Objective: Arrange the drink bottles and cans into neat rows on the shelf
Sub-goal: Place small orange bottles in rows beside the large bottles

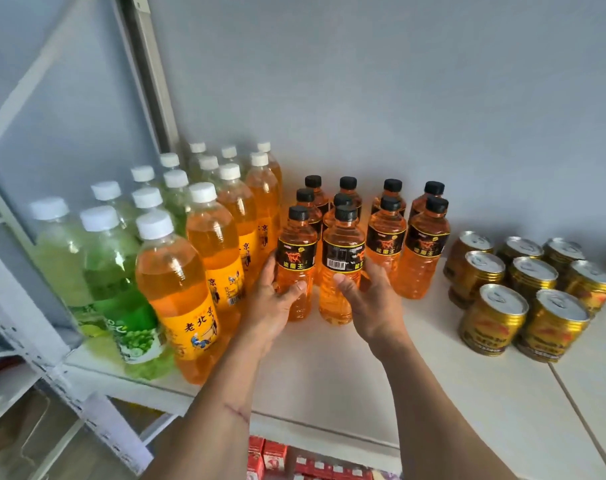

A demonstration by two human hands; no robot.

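I see small black-capped orange bottles (pixel 343 268) upright in four short rows mid-shelf (pixel 329 368), tall white-capped orange and green bottles (pixel 177 292) packed left, gold cans (pixel 495 320) grouped upright at right.

Bright, even daylight, glints on the bottles (pixel 296 268), wide-angle bending at the edges, slight softness throughout.
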